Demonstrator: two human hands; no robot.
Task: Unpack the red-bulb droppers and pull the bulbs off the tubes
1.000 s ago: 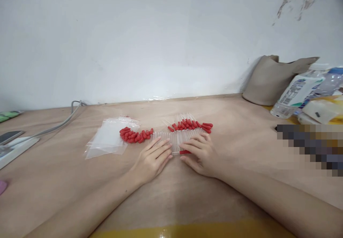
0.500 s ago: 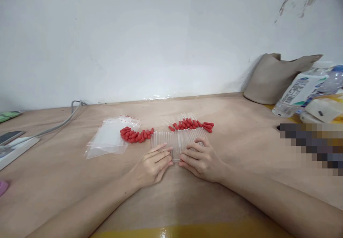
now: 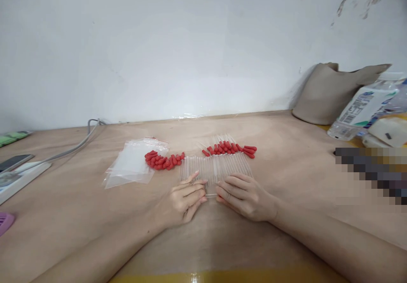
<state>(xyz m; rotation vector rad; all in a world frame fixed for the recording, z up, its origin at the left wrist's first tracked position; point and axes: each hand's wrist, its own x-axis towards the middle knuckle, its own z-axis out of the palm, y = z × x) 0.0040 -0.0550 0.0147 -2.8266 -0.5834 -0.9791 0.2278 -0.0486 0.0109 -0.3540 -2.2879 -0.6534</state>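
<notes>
A row of clear tubes (image 3: pixel 203 168) lies side by side on the table, pointing away from me. Across their near ends runs a single clear tube (image 3: pixel 210 195), its middle visible between my hands. My left hand (image 3: pixel 187 198) has its thumb and fingers closed at the left end of this crosswise tube, one finger raised over the row. At the other end, my right hand (image 3: pixel 243 196) is closed with its fingers together; the fingertips are partly hidden. Beyond the row lie red rubber bulbs (image 3: pixel 227 147) with thin clear tips behind them. More red bulbs (image 3: pixel 162 161) form a heap to the left.
Clear zip bags (image 3: pixel 130 164) lie left of the heap. Farther left are a grey cable (image 3: pixel 76 146), a phone (image 3: pixel 15 163) and a purple object (image 3: pixel 5 222). A beige bag (image 3: pixel 321 94) and plastic bottle (image 3: pixel 359 109) stand at the back right, before the wall (image 3: pixel 190 49).
Both hands and the crosswise tube have shifted slightly toward me. My right hand's fingers have drawn closer together. The whole view has swung a little, so things appear farther right.
</notes>
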